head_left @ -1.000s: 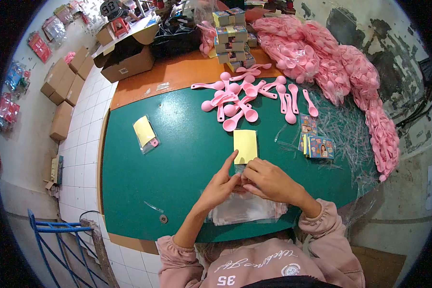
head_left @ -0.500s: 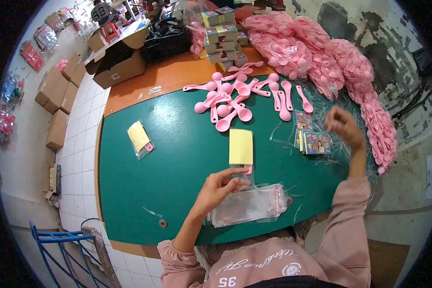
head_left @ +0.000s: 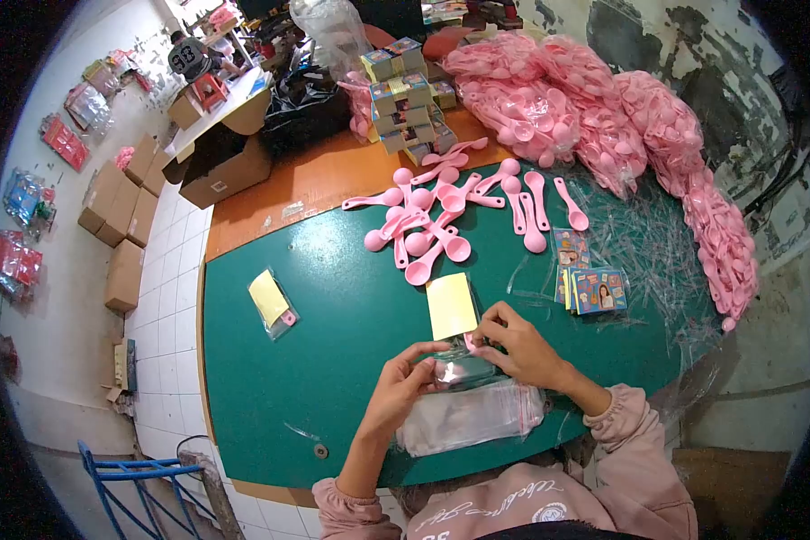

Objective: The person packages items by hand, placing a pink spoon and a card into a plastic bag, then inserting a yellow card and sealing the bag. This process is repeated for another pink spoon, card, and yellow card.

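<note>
Near the table's front, my left hand (head_left: pixel 400 387) pinches the edge of a clear plastic bag (head_left: pixel 463 367). My right hand (head_left: pixel 519 347) is closed at the same bag's other side, beside the pink handle (head_left: pixel 469 341) of a spoon. A yellow card (head_left: pixel 451 307) covers the rest of that spoon, just beyond my fingers. Below my hands lies a stack of clear bags (head_left: pixel 463 419). At the left sits a bag with a yellow card and a pink spoon (head_left: pixel 271 303). Loose pink spoons (head_left: pixel 425 264) are heaped beyond the yellow card.
Printed cards (head_left: pixel 600 292) lie at the right by plastic scraps. Bagged pink spoons (head_left: pixel 594 117) pile along the right edge. Card bundles (head_left: pixel 401 96), a black bag (head_left: pixel 306 106) and an open carton (head_left: pixel 227 171) stand at the back. A person (head_left: pixel 189 59) sits far off.
My right hand has come from above the printed cards down to the bag beside my left hand. My left hand now pinches the bag. The camera view has shifted slightly.
</note>
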Demonstrator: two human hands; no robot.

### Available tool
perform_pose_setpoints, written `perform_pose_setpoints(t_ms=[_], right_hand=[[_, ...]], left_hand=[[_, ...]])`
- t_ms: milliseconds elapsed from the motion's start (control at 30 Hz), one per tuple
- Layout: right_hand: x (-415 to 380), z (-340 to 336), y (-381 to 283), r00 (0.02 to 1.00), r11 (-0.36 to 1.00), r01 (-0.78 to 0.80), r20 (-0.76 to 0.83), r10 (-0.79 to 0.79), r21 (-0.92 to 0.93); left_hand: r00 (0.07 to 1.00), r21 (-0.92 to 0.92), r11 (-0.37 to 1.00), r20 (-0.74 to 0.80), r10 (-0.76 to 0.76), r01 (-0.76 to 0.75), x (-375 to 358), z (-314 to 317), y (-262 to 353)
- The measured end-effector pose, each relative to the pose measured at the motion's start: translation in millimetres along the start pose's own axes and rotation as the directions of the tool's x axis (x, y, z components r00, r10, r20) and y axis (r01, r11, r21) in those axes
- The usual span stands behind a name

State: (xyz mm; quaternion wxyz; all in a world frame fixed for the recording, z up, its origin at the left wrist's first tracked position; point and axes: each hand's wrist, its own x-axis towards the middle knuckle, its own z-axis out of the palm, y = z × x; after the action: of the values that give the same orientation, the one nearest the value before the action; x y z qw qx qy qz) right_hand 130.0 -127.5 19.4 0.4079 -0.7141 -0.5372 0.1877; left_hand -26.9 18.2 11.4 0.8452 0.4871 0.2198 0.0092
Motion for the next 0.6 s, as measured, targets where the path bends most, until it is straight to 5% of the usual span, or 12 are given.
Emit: perform_pose_setpoints(t_ms=[100,200,300,433,500,600], right_hand=[[-2.5,-6.6,5.8,0.993,0.958,-0.121,0.05,0.111,0.259],[-4.4,-6.4,6.8,0.985,0.931,-0.171,0.069,0.157,0.324],[-4.4,-9.5,9.8,0.98,0.926,-0.196,0.096,0.174,0.321],[-3.8,-2.4,19.2,0.98,0.905,-0.2,0.079,0.183,0.376],[-1.8,3.1,21.2,0.908,0.675,-0.407,0.19,0.374,0.615],[0.1,6.5,19.3,0.892,0.674,-0.424,0.148,0.428,0.606]], left_hand=[[0.988,0.077,0.992,-0.125,-0.094,0.104,-4.4,6.7,19.5],[0.958,0.695,0.695,-0.034,0.285,-0.182,0.9,11.5,4.2],[0.937,0.793,0.56,0.037,0.347,-0.239,4.5,9.7,1.1],[0.938,0.735,0.658,-0.088,0.335,-0.167,6.6,12.2,-0.5],[0.939,0.729,0.669,-0.112,0.324,-0.144,9.8,8.7,-6.9],[0.941,0.724,0.685,-0.166,0.295,-0.087,10.5,9.5,-5.3]])
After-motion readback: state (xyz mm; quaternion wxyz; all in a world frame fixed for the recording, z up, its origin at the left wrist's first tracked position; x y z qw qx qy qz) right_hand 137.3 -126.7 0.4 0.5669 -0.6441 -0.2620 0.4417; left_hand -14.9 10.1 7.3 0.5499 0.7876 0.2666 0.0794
